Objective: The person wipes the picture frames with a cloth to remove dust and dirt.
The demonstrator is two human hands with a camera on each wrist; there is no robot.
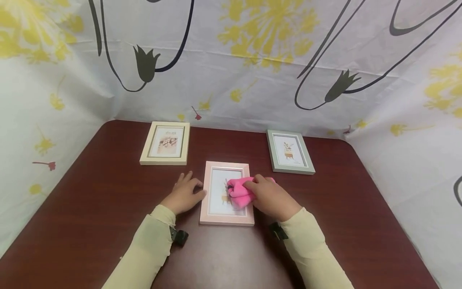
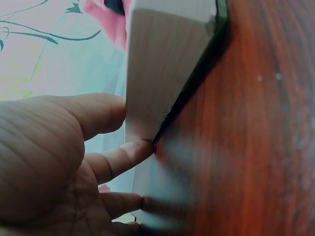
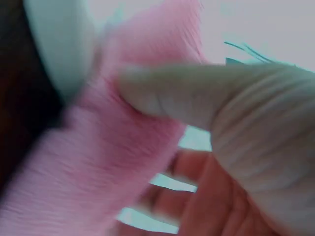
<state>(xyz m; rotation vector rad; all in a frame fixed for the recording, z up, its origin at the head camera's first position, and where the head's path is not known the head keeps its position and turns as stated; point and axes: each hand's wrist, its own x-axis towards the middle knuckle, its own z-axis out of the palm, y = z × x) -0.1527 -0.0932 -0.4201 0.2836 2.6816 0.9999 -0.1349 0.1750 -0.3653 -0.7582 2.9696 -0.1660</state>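
A pink picture frame (image 1: 226, 220) lies flat on the dark red-brown table, a plant print behind its pane. My right hand (image 1: 275, 196) grips a bunched pink cloth (image 1: 240, 192) over the right part of the pane. In the right wrist view the thumb (image 3: 167, 93) presses into the cloth, the other fingers behind it. At the left edge of the pink frame rests my left hand (image 1: 185, 194), thumb tip at its side. Seen from the left wrist, the thumb and a fingertip touch the frame's side (image 2: 165, 64), and the other fingers reach down to the table.
A cream picture frame (image 1: 145, 159) lies at the back left of the table (image 1: 108, 224), and a pale green one (image 1: 294, 170) at the back right. Hanging white cloth (image 1: 202, 60) with flower prints encloses the back and both sides.
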